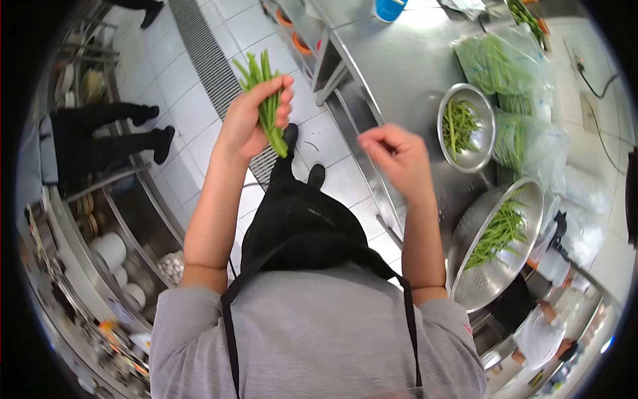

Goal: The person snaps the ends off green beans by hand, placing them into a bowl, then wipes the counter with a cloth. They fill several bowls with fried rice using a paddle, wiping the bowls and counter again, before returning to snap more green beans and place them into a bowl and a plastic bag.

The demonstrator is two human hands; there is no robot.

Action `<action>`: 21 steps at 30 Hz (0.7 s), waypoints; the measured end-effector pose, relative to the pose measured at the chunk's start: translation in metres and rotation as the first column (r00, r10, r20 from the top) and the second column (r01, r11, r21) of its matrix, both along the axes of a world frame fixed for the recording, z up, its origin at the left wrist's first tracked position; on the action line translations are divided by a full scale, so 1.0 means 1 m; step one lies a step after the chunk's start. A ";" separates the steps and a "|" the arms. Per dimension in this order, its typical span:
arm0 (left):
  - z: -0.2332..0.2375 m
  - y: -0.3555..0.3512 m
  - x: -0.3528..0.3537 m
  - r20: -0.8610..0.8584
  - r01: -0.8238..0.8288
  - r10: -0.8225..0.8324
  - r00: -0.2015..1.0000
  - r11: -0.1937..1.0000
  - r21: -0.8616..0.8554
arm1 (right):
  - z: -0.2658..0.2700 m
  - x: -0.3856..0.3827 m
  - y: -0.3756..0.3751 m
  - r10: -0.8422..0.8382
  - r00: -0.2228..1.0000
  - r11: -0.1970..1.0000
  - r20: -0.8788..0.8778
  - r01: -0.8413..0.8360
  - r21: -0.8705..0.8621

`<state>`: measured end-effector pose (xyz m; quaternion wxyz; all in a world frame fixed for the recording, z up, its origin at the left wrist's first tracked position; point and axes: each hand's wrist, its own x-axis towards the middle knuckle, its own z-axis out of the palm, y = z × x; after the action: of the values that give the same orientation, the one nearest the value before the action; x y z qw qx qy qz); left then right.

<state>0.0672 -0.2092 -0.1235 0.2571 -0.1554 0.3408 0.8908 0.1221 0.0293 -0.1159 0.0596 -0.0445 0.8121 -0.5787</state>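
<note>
My left hand (249, 123) is closed round a bunch of green beans (268, 110), held out over the tiled floor. The beans stick out above and below the fist. My right hand (397, 156) hovers by the edge of the steel counter (392, 73), its fingers curled and pinched; I cannot make out anything between them. To its right stands a small steel bowl (488, 149) with cut green beans (460, 126) in it. Nearer to me, a large perforated steel colander (465, 223) sits tilted, holding more green beans (498, 233).
Clear plastic bags of green beans (495, 63) lie along the wall side of the counter. A blue container (389, 9) stands at the far end. A person in dark trousers (86, 133) is at the left, another in a white top (539, 338) at lower right. Shelves with pots (109, 253) line the left.
</note>
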 end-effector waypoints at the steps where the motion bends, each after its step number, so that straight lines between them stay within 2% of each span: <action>1: -0.007 -0.009 0.014 0.016 0.006 -0.007 1.000 0.999 0.044 | -0.011 0.005 -0.004 0.130 0.991 0.991 0.043 -0.131 0.022; 2: -0.014 -0.015 0.029 0.017 -0.024 0.024 1.000 0.999 0.031 | -0.027 0.011 -0.009 0.161 0.986 0.987 0.042 -0.161 0.009; 4: -0.024 -0.025 0.054 0.100 -0.051 0.051 0.994 0.999 0.004 | -0.072 0.019 -0.022 0.213 0.931 0.976 0.297 -0.187 -0.111; 6: -0.027 -0.029 0.075 0.171 -0.103 0.112 0.979 0.993 -0.057 | -0.154 0.026 -0.033 0.172 0.894 0.984 0.414 -0.132 -0.122; 7: -0.029 -0.030 0.082 0.230 -0.123 0.144 0.962 0.987 -0.101 | -0.201 0.033 -0.034 0.120 0.888 0.989 0.444 -0.148 0.027; 8: -0.032 -0.032 0.089 0.241 -0.137 0.166 0.956 0.981 -0.135 | -0.240 0.039 -0.035 0.103 0.915 0.969 0.390 -0.180 0.167; 10: -0.047 -0.038 0.103 0.255 -0.149 0.191 0.948 0.973 -0.175 | -0.319 0.056 -0.039 -0.006 0.863 0.966 0.506 -0.125 0.225; 12: -0.066 -0.043 0.116 0.290 -0.156 0.209 0.934 0.968 -0.196 | -0.398 0.076 -0.037 -0.091 0.793 0.921 0.602 -0.163 0.354; 14: -0.089 -0.047 0.128 0.325 -0.135 0.206 0.923 0.965 -0.227 | -0.443 0.086 -0.039 -0.112 0.768 0.893 0.631 -0.201 0.403; 16: -0.119 -0.048 0.138 0.355 -0.111 0.190 0.915 0.967 -0.231 | -0.483 0.085 -0.039 -0.167 0.772 0.787 0.613 -0.271 0.555; 17: -0.136 -0.049 0.143 0.390 -0.099 0.188 0.901 0.967 -0.236 | -0.507 0.086 -0.038 -0.156 0.764 0.780 0.626 -0.293 0.552; 19: -0.180 -0.051 0.155 0.441 -0.081 0.183 0.879 0.967 -0.241 | -0.556 0.085 -0.039 -0.275 0.731 0.712 0.624 -0.282 0.643; 21: -0.223 -0.049 0.164 0.516 -0.103 0.202 0.832 0.971 -0.215 | -0.610 0.082 -0.034 -0.277 0.731 0.681 0.624 -0.309 0.664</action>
<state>0.2314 -0.2585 -0.3461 0.2548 -0.4463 0.3204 0.7958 0.2039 -0.0042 -0.7257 0.3711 0.1911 0.8912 -0.1777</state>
